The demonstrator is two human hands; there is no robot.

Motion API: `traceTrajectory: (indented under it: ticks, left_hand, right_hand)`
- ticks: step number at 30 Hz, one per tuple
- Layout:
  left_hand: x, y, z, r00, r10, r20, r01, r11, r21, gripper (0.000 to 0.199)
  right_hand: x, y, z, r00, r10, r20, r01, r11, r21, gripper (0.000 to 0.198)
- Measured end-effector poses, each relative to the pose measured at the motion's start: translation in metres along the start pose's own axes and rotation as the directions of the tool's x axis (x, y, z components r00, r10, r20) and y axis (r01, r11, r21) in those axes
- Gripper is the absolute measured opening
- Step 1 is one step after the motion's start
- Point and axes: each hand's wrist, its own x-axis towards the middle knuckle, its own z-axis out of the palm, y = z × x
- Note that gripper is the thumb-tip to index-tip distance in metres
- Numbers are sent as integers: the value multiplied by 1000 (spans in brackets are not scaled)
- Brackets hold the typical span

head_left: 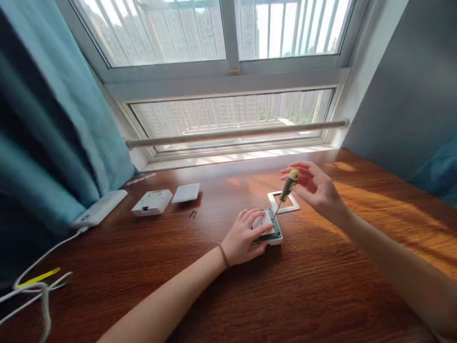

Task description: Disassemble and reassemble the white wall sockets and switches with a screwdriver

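Observation:
My left hand (246,236) rests on a wall switch (276,233), its fingers spread over the white top and its thumb at the near side. The switch has a grey frame and a white base, partly covered by that hand. In my right hand (316,190) is a screwdriver (288,186) with a grey handle and a pale yellow end, held between thumb and fingers. It leans slightly, and its tip meets the grey frame's right side. Just behind the switch lies a white square cover frame (294,206), partly behind the screwdriver.
Left on the wooden table (221,305) are a white box (152,202), a white square plate (186,192) and small dark screws (193,214). A white power strip (102,208) lies by the blue curtain (96,119). White cables (44,305) and a yellow strip (39,277) sit at the near left.

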Motion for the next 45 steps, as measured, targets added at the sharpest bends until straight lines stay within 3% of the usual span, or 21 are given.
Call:
traceTrajectory:
  ticks: [3,9,14,23,28,35,41,45]
  left_hand:
    - [0,2,0,1000,6,-15,-6,1000,-3,41]
    - [-1,3,-1,1000,0,-19,0,1000,-3,40]
    - [-1,3,-1,1000,-6,-10,6,1000,1,41]
    - [-1,4,-2,1000,-5,-9,5,1000,3,41]
    - [-1,4,-2,1000,-6,6,5,1000,15,41]
    - [-2,3,-1,1000,-11,6,11,1000,24,41]
    - [-2,3,-1,1000,-11,0,11,1000,25,42]
    - [-2,4,-1,1000,-16,-3,16,999,32,42]
  right_hand:
    - [-1,-1,4,1000,1,-20,-2,998,-63,35]
    - [1,1,-3,979,-81,-186,1,920,-392,36]
    - [4,-3,-7,997,10,-79,-32,958,-284,37]
    - [4,5,-6,965,-2,-262,-96,928,-361,39]
    - [5,-5,-7,995,27,-91,-52,958,-280,32]
    - [2,0,-6,974,-33,-224,-68,901,-428,37]
    - [2,-6,-3,996,-25,-87,-2,956,-294,33]
    - [1,-5,-1,993,-38,-107,4,953,-302,32]
